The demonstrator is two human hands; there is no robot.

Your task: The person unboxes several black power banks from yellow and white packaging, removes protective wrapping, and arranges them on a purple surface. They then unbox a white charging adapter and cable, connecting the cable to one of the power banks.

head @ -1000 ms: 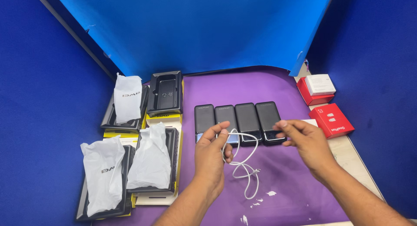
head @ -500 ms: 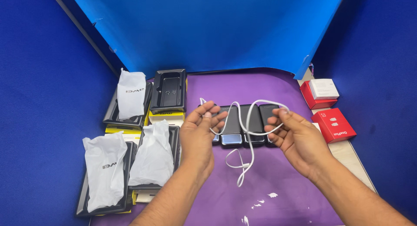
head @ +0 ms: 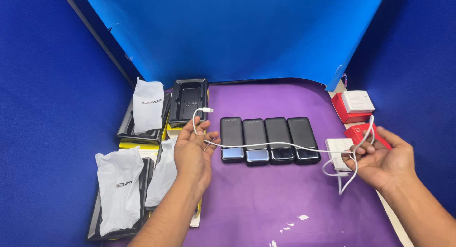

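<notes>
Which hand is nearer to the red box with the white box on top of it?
The right. The right hand is just below and in front of the red box at the mat's right edge; the left hand is far across, beyond the four black power banks.

Four black power banks [head: 268, 140], three white bags [head: 118, 190], one white cable [head: 280, 144].
</notes>
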